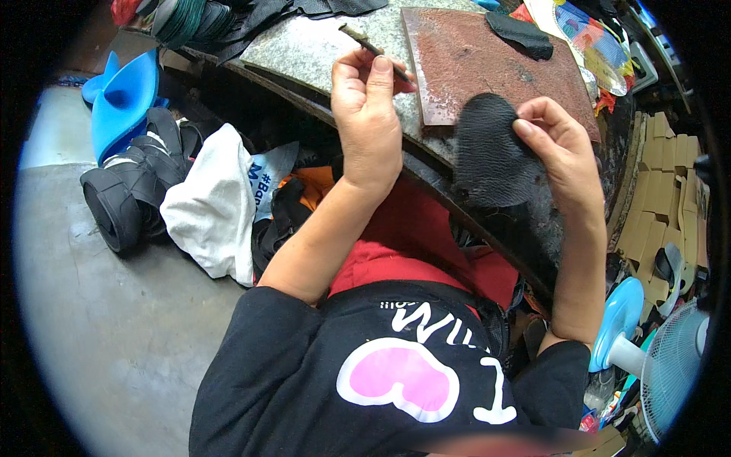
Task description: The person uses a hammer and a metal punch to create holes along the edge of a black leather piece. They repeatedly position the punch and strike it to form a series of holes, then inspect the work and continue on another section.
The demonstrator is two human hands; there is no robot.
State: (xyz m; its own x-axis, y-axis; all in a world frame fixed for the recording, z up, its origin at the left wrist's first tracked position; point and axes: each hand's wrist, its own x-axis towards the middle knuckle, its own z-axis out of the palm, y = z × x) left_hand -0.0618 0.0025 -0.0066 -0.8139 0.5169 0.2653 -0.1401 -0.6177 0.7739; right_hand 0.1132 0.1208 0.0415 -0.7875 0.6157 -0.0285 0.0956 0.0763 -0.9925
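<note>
Raised over the table's near edge, my left hand [371,110] pinches a thin dark stick [358,38] with a rough brownish end that points up and left. Its exact kind is unclear. Between the thumb and fingers of my right hand [554,137] hangs an oval piece of black grained leather [491,156]. The leather is held by its right edge, in front of a worn reddish-brown board [487,65] on the table. Another small black leather piece [520,36] lies at the far side of that board.
Black sheets [266,23] drape over the pale tabletop [304,49] at the back left. White cloth [213,202], rolled black straps [114,202] and a blue curved object [126,99] sit left of the table. A fan [674,373] and stacked cartons [655,190] stand on the right.
</note>
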